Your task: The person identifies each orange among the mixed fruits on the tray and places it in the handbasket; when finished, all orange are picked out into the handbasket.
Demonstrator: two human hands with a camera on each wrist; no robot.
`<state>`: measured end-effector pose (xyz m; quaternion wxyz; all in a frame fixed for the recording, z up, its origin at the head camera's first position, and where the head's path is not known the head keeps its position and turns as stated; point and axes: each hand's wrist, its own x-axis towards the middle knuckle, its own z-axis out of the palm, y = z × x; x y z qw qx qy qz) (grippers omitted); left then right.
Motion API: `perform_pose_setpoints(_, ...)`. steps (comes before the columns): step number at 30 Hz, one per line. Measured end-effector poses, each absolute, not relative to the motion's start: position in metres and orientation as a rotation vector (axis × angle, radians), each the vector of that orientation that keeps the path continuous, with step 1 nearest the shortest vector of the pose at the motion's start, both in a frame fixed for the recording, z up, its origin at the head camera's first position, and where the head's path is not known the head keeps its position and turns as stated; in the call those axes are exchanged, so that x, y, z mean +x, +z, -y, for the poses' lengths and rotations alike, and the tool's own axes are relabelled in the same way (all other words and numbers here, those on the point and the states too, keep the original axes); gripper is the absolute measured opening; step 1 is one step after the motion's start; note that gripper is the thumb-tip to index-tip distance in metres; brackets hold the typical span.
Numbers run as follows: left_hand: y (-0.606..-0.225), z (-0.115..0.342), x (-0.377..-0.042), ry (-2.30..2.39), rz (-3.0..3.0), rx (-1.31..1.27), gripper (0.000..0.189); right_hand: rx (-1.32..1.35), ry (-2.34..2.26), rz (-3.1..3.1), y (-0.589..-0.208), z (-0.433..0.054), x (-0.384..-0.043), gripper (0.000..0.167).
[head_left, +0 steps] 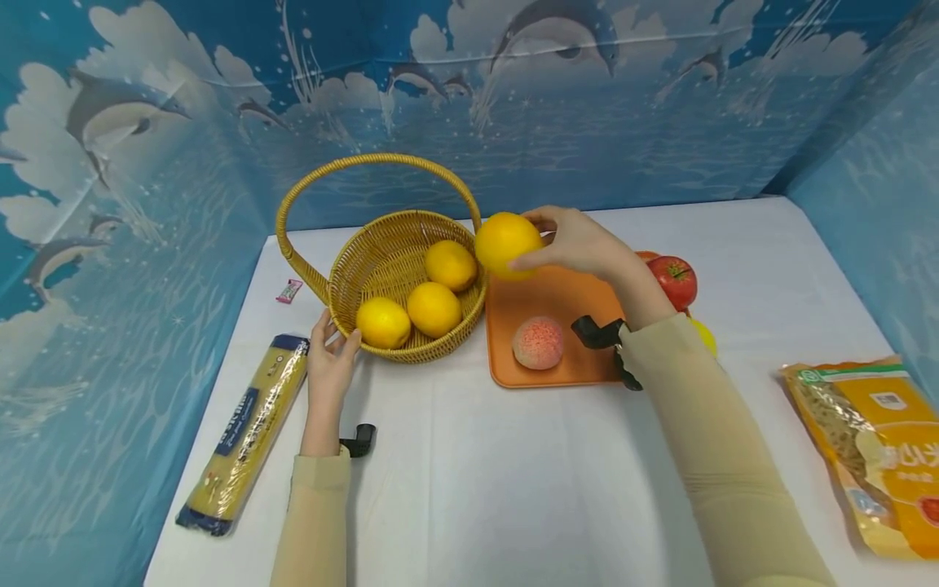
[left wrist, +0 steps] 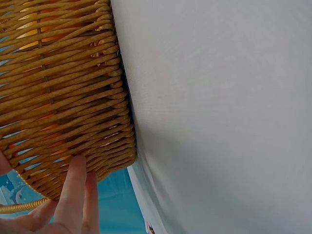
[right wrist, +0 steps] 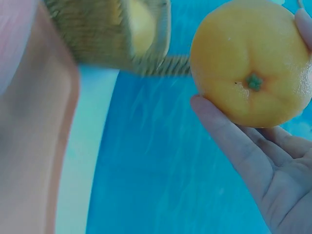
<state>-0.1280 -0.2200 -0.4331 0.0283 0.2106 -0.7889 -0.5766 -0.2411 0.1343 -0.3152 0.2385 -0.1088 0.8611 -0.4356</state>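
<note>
My right hand grips an orange between thumb and fingers, raised over the basket's right rim and the tray's back left corner. A small green stem mark shows on the orange in the right wrist view. Three yellow-orange fruits lie inside the round wicker basket, whose tall handle stands up. At the basket's front left, my left hand touches the outer wall. In the left wrist view its fingers are extended against the weave, near the handle's base.
An orange tray right of the basket holds a peach. A red apple and a yellow fruit show past my right forearm. A spaghetti packet and small candy lie left, a yellow food bag far right.
</note>
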Motion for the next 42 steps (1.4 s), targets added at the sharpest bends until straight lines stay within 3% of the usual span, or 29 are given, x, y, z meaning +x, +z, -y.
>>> perform_pose_setpoints(12, -0.436, 0.220, -0.128, -1.776, 2.445, 0.652, 0.072, -0.505, -1.243, -2.326, -0.321, -0.071, -0.228, 0.089)
perform_pose_setpoints(28, -0.438, 0.221, -0.128, -1.789, 2.444, 0.651, 0.072, -0.442, -1.331, -2.482, -0.364, 0.009, -0.236, 0.090)
perform_pose_setpoints(42, -0.437, 0.223, -0.129, -1.805, 2.445, 0.645, 0.073, -0.497, -1.286, -2.727, -0.392, 0.043, -0.242, 0.079)
